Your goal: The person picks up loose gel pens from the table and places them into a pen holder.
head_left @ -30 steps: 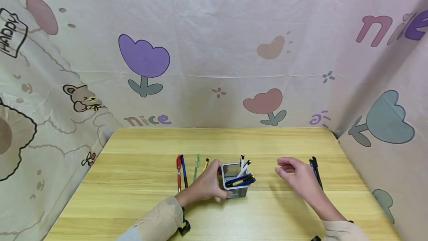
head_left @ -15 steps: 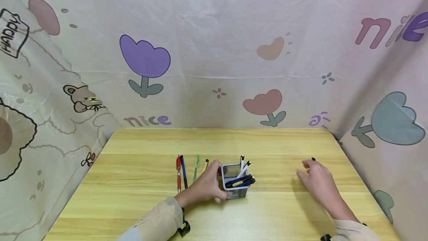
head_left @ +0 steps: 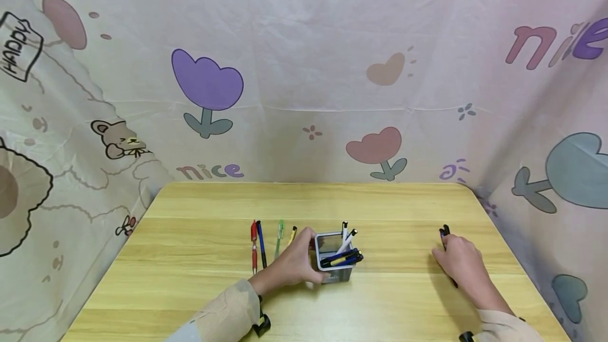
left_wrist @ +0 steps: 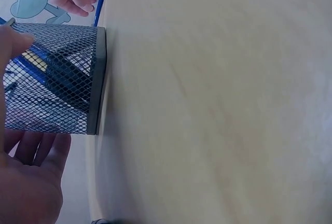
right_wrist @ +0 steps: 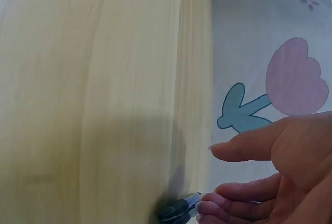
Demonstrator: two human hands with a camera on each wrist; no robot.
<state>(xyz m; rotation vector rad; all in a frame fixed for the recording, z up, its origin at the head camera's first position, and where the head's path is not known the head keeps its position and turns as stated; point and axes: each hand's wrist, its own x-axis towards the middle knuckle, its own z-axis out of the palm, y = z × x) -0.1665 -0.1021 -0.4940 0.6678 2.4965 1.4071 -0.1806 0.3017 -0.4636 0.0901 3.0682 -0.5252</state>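
My left hand grips the left side of a square black mesh pen holder, which stands upright on the table. Two white pens with black ends lean in it, beside several dark blue and yellow pens. Over at the right, my right hand is low over dark pens, covering most of their length. In the right wrist view the thumb is spread from the fingers, whose tips are right at the ends of the pens.
Left of the holder lie a red pen, a blue pen, a green pen and a yellow pen, the last partly behind my left hand. A printed cloth hangs around the wooden table.
My right hand has moved right and come down over the dark pens at the right. My left hand and the pen holder have stayed in place.
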